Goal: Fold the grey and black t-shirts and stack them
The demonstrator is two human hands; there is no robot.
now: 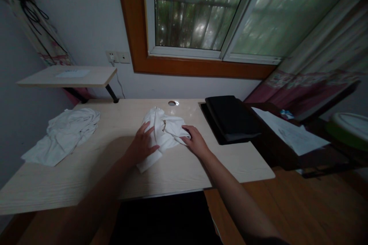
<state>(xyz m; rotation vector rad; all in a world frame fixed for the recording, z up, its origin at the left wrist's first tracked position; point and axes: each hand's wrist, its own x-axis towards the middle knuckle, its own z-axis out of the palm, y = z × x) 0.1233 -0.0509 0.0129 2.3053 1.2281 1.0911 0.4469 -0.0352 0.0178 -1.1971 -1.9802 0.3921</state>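
A crumpled white cloth, perhaps a garment, lies bunched in the middle of the pale wooden desk. My left hand rests on its left side, thumb and fingers spread over the fabric. At the cloth's right end, my right hand has thumb and fingers closed on a fold. A small dark spot shows among the folds between the hands. Another rumpled white cloth lies at the desk's left side, apart from both hands.
A black folder-like stack sits at the desk's right. Behind on the left stands a raised shelf on black legs. Near the back edge is a round cable hole. Papers lie on a dark surface farther right.
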